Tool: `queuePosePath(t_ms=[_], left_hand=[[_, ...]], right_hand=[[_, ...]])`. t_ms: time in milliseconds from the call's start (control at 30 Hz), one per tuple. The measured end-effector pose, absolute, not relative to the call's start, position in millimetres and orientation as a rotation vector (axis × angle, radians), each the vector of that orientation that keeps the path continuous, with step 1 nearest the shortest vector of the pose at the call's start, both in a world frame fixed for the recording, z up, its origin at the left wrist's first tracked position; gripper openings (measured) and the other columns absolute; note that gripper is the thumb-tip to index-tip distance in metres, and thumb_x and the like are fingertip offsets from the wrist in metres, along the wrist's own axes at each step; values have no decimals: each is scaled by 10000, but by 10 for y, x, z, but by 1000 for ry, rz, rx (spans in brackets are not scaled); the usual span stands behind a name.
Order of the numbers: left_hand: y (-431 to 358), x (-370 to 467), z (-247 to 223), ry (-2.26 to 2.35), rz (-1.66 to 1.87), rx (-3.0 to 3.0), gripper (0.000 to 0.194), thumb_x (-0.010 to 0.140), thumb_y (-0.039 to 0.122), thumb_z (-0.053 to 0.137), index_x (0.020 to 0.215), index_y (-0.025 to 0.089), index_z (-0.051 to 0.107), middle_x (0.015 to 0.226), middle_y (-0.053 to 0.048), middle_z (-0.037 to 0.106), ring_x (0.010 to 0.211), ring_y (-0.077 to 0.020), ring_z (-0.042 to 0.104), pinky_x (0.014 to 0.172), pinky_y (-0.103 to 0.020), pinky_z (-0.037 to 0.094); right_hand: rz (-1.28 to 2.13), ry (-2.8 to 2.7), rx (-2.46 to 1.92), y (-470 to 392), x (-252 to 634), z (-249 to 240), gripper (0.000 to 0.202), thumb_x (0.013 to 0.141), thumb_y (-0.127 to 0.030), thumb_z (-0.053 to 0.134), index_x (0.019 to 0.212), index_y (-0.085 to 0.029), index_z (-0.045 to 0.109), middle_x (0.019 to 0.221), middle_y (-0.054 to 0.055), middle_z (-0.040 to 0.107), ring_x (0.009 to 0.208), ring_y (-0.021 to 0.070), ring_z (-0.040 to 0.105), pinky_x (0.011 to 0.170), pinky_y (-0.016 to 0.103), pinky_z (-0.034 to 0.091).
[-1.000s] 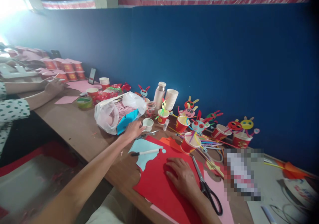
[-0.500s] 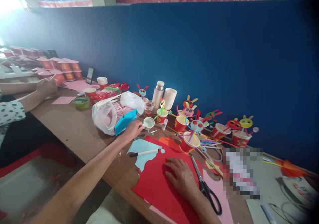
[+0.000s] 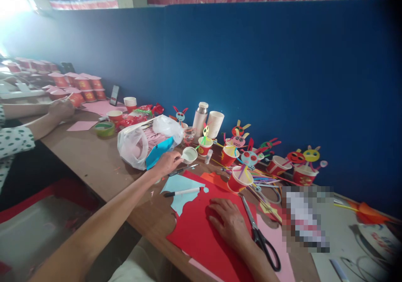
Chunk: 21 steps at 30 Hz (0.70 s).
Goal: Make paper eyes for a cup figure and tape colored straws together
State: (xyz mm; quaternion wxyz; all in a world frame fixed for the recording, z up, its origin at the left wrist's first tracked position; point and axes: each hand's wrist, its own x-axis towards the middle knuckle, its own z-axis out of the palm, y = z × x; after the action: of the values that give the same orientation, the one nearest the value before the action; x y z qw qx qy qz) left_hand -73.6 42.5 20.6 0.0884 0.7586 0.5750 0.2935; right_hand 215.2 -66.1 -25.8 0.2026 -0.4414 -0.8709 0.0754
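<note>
My left hand reaches out beside the plastic bag, its fingers pinched on the near rim of a small white cup. On the red paper my right hand lies flat with fingers spread. Black-handled scissors rest just right of that hand. A light blue paper piece with a marker across it overlaps the red sheet's upper left. Behind them stands a red cup with a blue rabbit figure.
The white plastic bag holds pink paper and a blue packet. Several cups with paper figures, a thermos and stacked cups line the blue partition. Another person's hands hold a red cup at the far left.
The whole view has shifted slightly. My left hand stays at the small white cup, which appears slightly turned or tilted; my right hand keeps its place on the red paper.
</note>
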Motion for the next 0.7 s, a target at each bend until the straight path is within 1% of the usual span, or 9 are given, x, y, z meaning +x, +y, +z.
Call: queuePosePath(t_ms=[133, 333, 400, 533, 600, 700], left_hand=[[363, -741, 310, 1714, 841, 2209, 256, 828, 356, 460, 820, 161, 626, 733, -40, 656, 669, -152, 592, 608, -232, 386], [96, -666, 604, 1567, 868, 2067, 268, 835, 381, 432, 872, 178, 604, 574, 18, 599, 544, -128, 587, 540, -208, 395], [-55, -625, 756, 1525, 891, 2060, 263, 829, 389, 440, 858, 175, 589, 582, 22, 594, 528, -119, 577, 530, -205, 398], [-394, -543, 1139, 1363, 895, 2137, 238, 827, 369, 440, 800, 170, 569, 619, 15, 590, 564, -105, 551, 557, -201, 414], [-573, -500, 1359, 1300, 873, 2203, 221, 808, 356, 457, 783, 176, 581, 689, -3, 604, 612, -111, 543, 583, -211, 426], [-882, -456, 1644, 1248, 882, 2266, 183, 770, 363, 490, 715, 229, 603, 692, -2, 614, 637, -133, 553, 589, -233, 451]], right_hand=[[222, -2427, -1222, -662, 2149, -249, 223, 797, -222, 557, 1011, -226, 616, 1090, 63, 607, 982, 227, 529, 831, 369, 424], [251, -2414, -1227, -678, 2137, -201, 202, 799, -225, 556, 989, -227, 623, 1078, 61, 609, 967, 225, 531, 829, 367, 420], [263, -2407, -1231, -682, 2136, -192, 206, 798, -225, 557, 993, -239, 621, 1086, 53, 606, 966, 220, 531, 830, 362, 419], [259, -2387, -1236, -676, 2138, -208, 218, 792, -213, 557, 997, -249, 621, 1095, 49, 603, 978, 215, 532, 842, 357, 418], [238, -2385, -1228, -672, 2135, -224, 221, 782, -210, 564, 992, -242, 624, 1091, 53, 608, 978, 220, 536, 844, 362, 420], [180, -2351, -1220, -678, 2125, -237, 208, 770, -225, 572, 967, -247, 636, 1040, 51, 631, 932, 224, 560, 810, 354, 444]])
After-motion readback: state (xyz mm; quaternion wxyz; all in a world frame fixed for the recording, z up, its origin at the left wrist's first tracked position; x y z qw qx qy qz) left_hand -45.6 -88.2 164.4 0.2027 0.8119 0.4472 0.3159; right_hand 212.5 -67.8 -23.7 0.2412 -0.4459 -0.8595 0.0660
